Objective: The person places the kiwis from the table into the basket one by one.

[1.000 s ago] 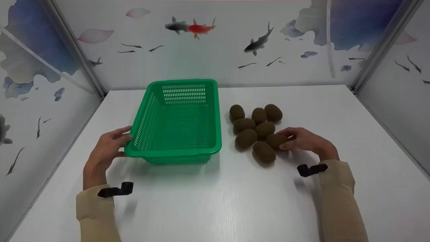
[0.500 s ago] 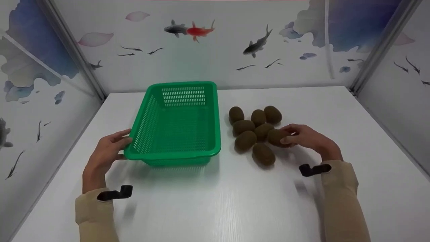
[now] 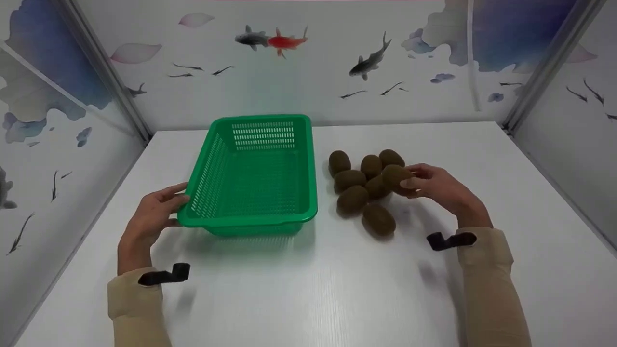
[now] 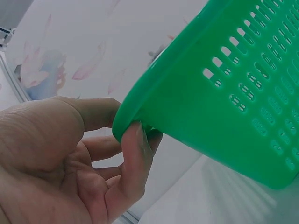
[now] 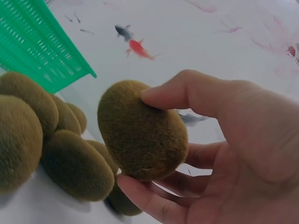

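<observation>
Right of basket [image 3: 267, 183] | right hand [image 3: 441, 189] pinches kiwi [image 5: 142, 133], long axis slanting down rightward (wrist view) | left hand [image 3: 152, 212] pinches rim [image 3: 248, 222]

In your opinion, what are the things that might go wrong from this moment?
1. The raised kiwi may slip and fall, as the right hand grips only its rounded sides.
2. It might bump the loose kiwis close by and send some rolling across the table.
3. The basket could shift or tip if pulled, since the left hand holds it at just one edge.
</observation>
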Demonstrator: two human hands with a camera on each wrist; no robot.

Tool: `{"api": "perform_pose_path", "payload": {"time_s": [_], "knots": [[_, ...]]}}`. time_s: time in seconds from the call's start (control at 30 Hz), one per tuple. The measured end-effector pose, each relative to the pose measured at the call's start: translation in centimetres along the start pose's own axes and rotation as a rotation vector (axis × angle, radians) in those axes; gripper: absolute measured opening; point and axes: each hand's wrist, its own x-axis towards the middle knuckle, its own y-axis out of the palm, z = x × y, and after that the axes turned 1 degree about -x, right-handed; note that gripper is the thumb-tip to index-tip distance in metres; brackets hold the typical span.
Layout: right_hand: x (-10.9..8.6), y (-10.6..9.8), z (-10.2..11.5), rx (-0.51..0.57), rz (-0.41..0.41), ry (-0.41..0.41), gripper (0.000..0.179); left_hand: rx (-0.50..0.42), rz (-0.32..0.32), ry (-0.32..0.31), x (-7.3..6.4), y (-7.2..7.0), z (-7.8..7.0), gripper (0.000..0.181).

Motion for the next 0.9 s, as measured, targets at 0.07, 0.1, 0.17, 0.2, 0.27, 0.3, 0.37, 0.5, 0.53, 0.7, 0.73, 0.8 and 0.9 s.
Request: {"api": "perform_pose_path", "payload": {"time_s": [0.07,0.1,0.17,0.2,0.27,0.3,0.37,0.5,0.53,0.7,0.73,0.8,0.9], "knots": [[0.1,0.1,0.2,0.069,-0.005,0.006,0.059,-0.003,0.001,-0.005,0.1,0.1,-0.1,0.061],[0.2,0.1,0.2,0.103,-0.007,0.008,0.06,-0.002,0.002,-0.009,0.1,0.1,-0.1,0.061],[0.2,0.2,0.3,0.166,-0.011,0.017,0.063,-0.001,0.006,-0.016,0.1,0.2,-0.2,0.061],[0.3,0.3,0.4,0.197,-0.012,0.021,0.064,-0.001,0.008,-0.019,0.2,0.2,-0.2,0.061],[0.3,0.4,0.5,0.246,-0.02,0.038,0.066,0.0,0.014,-0.019,0.2,0.3,-0.3,0.061],[0.4,0.5,0.6,0.266,-0.028,0.047,0.066,-0.001,0.017,-0.018,0.3,0.3,-0.3,0.061],[0.5,0.8,0.9,0.3,-0.041,0.066,0.068,-0.002,0.018,-0.015,0.4,0.4,-0.4,0.061],[1.0,1.7,1.4,0.359,-0.054,0.083,0.067,-0.007,0.018,-0.016,0.5,0.3,-0.5,0.061],[1.1,2.1,1.6,0.368,-0.054,0.084,0.066,-0.006,0.017,-0.017,0.5,0.3,-0.5,0.061],[2.1,3.7,2.4,0.409,-0.049,0.079,0.061,-0.003,0.012,-0.031,0.2,0.0,-0.4,0.061],[2.3,4.0,2.6,0.42,-0.046,0.077,0.062,-0.003,0.011,-0.034,0.1,0.0,-0.3,0.061],[2.6,4.5,3.0,0.434,-0.039,0.069,0.065,-0.008,0.01,-0.036,0.0,0.0,-0.3,0.062],[2.9,4.8,3.7,0.462,-0.026,0.061,0.069,-0.015,0.013,-0.03,0.1,0.2,-0.2,0.062]]}}
